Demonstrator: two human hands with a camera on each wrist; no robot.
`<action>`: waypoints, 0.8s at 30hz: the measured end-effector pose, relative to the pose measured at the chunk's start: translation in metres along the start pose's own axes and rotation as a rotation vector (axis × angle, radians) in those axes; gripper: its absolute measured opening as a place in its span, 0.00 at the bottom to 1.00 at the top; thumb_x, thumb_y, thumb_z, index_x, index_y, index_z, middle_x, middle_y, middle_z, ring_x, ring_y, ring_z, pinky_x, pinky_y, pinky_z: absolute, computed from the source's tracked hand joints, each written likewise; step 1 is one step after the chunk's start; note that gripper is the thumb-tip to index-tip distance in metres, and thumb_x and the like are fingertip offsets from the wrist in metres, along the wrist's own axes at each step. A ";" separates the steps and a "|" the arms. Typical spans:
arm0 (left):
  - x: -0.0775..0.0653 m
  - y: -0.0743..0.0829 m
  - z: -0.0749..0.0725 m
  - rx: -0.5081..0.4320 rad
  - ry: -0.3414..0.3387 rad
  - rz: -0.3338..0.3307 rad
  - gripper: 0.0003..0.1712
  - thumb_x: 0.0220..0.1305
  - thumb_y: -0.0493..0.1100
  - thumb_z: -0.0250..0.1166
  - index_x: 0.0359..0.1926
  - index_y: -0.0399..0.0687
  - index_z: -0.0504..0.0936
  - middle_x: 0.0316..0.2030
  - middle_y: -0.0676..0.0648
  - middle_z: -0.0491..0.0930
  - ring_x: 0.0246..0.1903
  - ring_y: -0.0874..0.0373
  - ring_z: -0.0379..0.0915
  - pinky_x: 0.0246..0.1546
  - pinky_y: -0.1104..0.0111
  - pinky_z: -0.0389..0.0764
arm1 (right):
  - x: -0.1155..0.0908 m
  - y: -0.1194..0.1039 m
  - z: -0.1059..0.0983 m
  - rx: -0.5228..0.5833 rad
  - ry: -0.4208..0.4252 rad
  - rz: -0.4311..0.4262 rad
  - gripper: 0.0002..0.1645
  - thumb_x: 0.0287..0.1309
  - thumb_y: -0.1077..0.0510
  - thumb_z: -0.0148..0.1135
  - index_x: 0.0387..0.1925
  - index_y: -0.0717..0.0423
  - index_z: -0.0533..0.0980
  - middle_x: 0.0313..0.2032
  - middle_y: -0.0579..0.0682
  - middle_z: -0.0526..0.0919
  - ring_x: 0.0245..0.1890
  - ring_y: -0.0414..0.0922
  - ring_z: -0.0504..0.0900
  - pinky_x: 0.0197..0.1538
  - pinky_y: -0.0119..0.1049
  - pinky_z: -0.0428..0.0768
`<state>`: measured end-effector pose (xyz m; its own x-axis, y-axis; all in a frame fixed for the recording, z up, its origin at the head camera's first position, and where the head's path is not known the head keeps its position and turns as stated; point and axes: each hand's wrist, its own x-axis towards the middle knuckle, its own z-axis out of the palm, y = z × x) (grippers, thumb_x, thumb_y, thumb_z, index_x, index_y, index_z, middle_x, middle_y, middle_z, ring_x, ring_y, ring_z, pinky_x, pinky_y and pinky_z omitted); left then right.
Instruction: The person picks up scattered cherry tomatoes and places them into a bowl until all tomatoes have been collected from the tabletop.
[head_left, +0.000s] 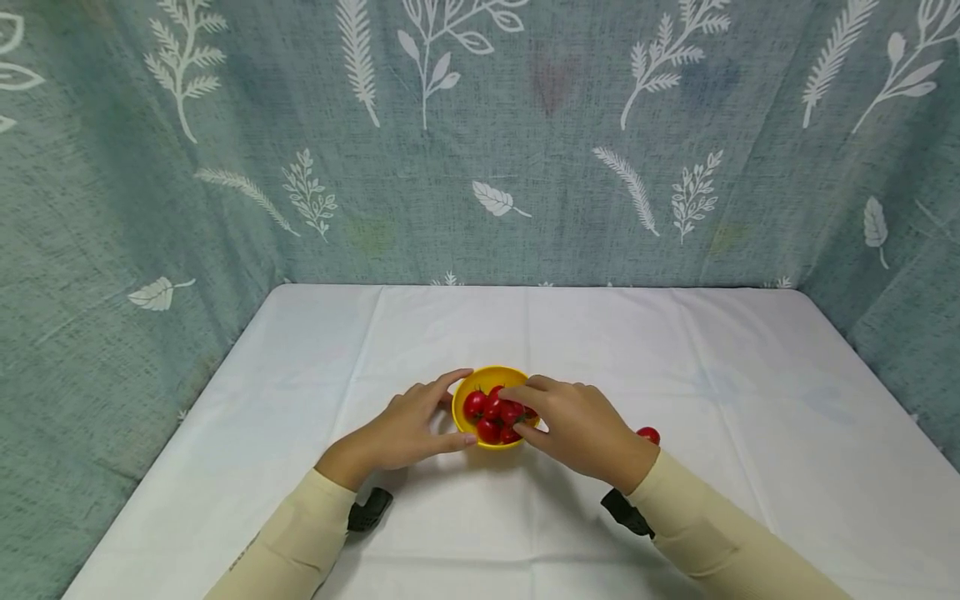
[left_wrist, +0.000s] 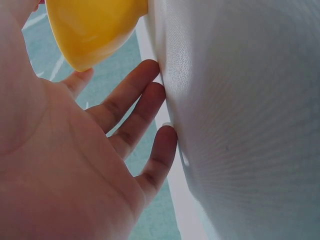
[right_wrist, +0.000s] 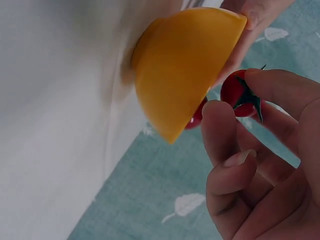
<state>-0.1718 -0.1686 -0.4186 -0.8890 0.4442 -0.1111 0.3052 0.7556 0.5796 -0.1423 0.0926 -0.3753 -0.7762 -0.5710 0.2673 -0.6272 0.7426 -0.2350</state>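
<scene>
A small yellow bowl (head_left: pixel 486 377) stands on the white-covered table with several red cherry tomatoes (head_left: pixel 487 430) inside. My left hand (head_left: pixel 401 429) holds the bowl at its left side, thumb near the front rim and index finger at the back. In the left wrist view, the other fingers (left_wrist: pixel 137 117) spread out below the yellow bowl (left_wrist: pixel 95 30). Over the bowl's right side, my right hand (head_left: pixel 577 425) pinches one cherry tomato (right_wrist: pixel 231 93) with a green stem, just above the rim in the right wrist view. Its fingers partly cover the bowl's contents.
One more cherry tomato (head_left: pixel 648 435) lies on the white tablecloth (head_left: pixel 720 500), beside my right wrist and partly hidden by it. A grey-green curtain with white leaf prints (head_left: pixel 480 150) hangs behind the table and along both sides.
</scene>
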 end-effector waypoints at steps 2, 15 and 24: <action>0.000 -0.001 0.000 -0.001 0.001 0.003 0.51 0.56 0.72 0.66 0.76 0.75 0.53 0.51 0.57 0.79 0.57 0.56 0.67 0.61 0.43 0.65 | 0.003 -0.002 0.002 0.020 -0.011 -0.013 0.25 0.57 0.52 0.73 0.57 0.44 0.81 0.48 0.45 0.85 0.34 0.39 0.84 0.33 0.29 0.79; 0.000 -0.002 0.000 -0.013 -0.004 0.025 0.51 0.57 0.72 0.66 0.76 0.74 0.53 0.50 0.59 0.79 0.56 0.58 0.67 0.63 0.43 0.62 | 0.011 -0.005 0.011 0.060 -0.066 -0.078 0.25 0.58 0.58 0.72 0.58 0.45 0.81 0.51 0.47 0.85 0.37 0.43 0.86 0.36 0.33 0.82; 0.001 -0.002 0.000 -0.006 -0.001 0.019 0.52 0.56 0.72 0.66 0.76 0.74 0.52 0.50 0.60 0.78 0.55 0.58 0.67 0.62 0.45 0.62 | 0.014 -0.006 0.012 0.038 -0.090 -0.102 0.23 0.56 0.54 0.74 0.55 0.44 0.83 0.53 0.47 0.81 0.28 0.40 0.83 0.34 0.30 0.80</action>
<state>-0.1732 -0.1700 -0.4202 -0.8827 0.4590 -0.1006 0.3200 0.7441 0.5865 -0.1503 0.0758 -0.3814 -0.7096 -0.6734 0.2076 -0.7041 0.6659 -0.2467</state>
